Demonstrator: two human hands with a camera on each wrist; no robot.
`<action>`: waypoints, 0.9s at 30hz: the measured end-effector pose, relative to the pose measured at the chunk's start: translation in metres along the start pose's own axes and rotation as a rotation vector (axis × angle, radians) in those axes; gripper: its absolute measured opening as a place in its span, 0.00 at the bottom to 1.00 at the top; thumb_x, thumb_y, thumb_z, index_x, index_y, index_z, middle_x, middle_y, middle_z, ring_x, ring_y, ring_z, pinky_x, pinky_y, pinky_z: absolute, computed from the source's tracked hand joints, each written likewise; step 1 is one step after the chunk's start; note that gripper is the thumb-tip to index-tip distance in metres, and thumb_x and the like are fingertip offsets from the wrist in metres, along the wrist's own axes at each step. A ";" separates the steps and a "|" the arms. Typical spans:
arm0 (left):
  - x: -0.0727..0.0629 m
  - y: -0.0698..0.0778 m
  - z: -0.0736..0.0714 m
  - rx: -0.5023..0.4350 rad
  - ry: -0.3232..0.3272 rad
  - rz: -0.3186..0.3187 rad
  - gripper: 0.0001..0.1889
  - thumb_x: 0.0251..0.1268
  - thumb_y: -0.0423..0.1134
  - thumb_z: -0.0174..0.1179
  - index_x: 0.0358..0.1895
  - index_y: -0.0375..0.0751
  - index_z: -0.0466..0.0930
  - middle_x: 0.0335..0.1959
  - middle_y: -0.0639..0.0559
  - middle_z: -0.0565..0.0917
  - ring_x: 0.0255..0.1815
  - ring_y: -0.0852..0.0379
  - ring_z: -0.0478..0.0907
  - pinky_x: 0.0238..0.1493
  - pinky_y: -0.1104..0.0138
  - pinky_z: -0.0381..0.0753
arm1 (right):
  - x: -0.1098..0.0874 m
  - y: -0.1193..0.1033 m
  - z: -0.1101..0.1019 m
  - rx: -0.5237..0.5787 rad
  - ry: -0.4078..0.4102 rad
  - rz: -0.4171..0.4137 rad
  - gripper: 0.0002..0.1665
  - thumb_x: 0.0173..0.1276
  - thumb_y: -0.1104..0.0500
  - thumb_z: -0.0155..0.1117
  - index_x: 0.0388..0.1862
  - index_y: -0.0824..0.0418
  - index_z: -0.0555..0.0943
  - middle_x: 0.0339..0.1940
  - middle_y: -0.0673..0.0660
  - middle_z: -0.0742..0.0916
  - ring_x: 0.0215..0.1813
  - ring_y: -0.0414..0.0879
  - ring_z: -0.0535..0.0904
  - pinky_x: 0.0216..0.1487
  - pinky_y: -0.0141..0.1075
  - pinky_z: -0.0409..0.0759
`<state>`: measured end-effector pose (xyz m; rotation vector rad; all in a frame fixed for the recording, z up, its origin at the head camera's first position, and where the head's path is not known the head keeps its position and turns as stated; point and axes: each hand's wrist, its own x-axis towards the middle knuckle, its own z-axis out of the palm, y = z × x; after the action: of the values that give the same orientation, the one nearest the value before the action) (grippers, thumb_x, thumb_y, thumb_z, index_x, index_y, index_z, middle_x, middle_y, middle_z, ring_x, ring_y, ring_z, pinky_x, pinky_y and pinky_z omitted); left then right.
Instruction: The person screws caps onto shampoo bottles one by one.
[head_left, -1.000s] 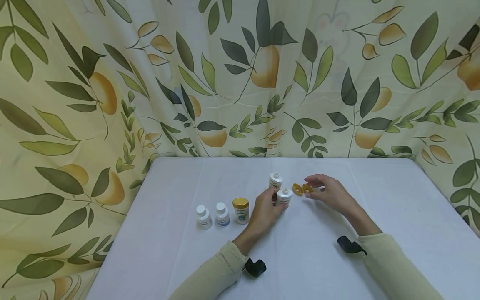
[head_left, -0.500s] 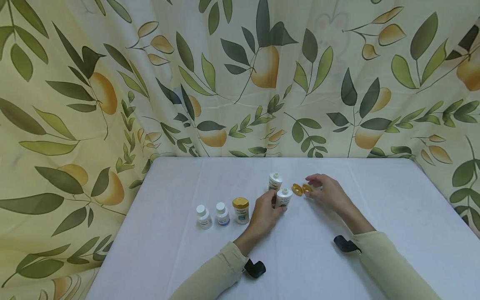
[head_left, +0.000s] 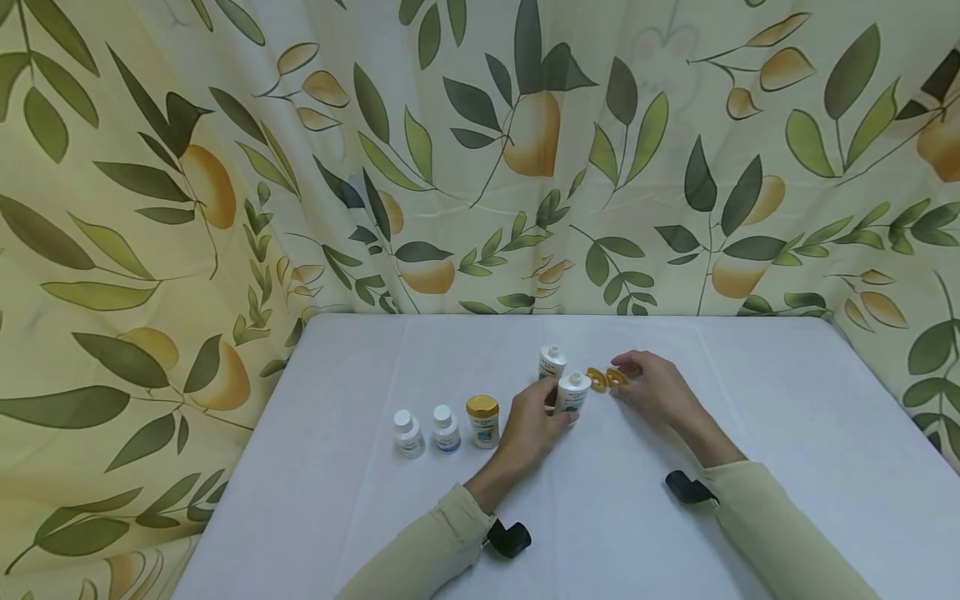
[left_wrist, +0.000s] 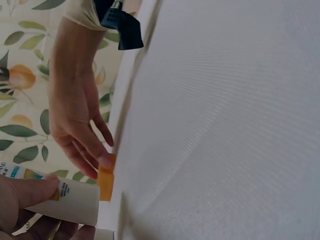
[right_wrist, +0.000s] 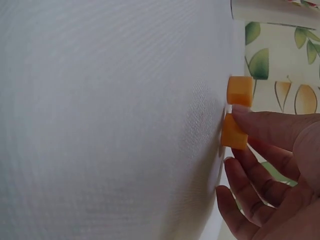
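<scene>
My left hand (head_left: 531,419) grips a white squeeze bottle (head_left: 573,393) with a bare nozzle, fingers and thumb round its sides; its printed label shows in the left wrist view. Just behind it stands a second white bottle (head_left: 551,361), also with a bare nozzle. Two orange oval rings (head_left: 596,380), each with an opening in the middle, sit side by side to the right of the bottles. My right hand (head_left: 658,388) pinches the nearer orange ring (right_wrist: 234,132), thumb in front and index finger behind; the other fingers spread loosely below.
To the left, two small white capped bottles (head_left: 446,429) and a white jar with a gold lid (head_left: 482,422) stand in a row. A white cloth covers the table (head_left: 330,500). A leaf-and-fruit patterned curtain (head_left: 480,167) hangs behind its far edge.
The bottle in my left hand has shifted slightly right and away from me, towards the orange rings. My right forearm has moved a little left, its fingers staying at the rings.
</scene>
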<state>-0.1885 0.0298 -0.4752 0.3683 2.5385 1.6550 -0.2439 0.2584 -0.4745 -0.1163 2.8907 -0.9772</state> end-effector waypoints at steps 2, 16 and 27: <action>0.000 0.000 -0.001 -0.009 0.003 0.017 0.21 0.63 0.31 0.70 0.59 0.43 0.79 0.52 0.53 0.84 0.54 0.62 0.80 0.55 0.72 0.82 | 0.000 0.000 0.000 -0.006 0.004 -0.016 0.27 0.64 0.64 0.74 0.60 0.69 0.79 0.57 0.69 0.84 0.61 0.65 0.78 0.63 0.61 0.76; -0.006 0.016 -0.011 0.041 0.014 0.046 0.24 0.65 0.36 0.70 0.64 0.52 0.78 0.51 0.59 0.84 0.53 0.66 0.78 0.59 0.63 0.80 | 0.000 -0.001 -0.001 -0.042 0.004 -0.017 0.20 0.65 0.62 0.72 0.54 0.68 0.83 0.54 0.68 0.86 0.59 0.65 0.78 0.61 0.61 0.75; -0.011 0.035 -0.025 0.021 0.002 0.093 0.21 0.67 0.36 0.68 0.62 0.50 0.78 0.53 0.59 0.83 0.54 0.65 0.78 0.60 0.60 0.81 | -0.004 -0.004 -0.010 -0.013 0.006 -0.006 0.19 0.68 0.59 0.69 0.56 0.66 0.82 0.55 0.67 0.85 0.54 0.62 0.82 0.50 0.53 0.83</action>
<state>-0.1774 0.0181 -0.4339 0.4939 2.5791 1.6608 -0.2412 0.2619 -0.4642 -0.1234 2.9037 -0.9619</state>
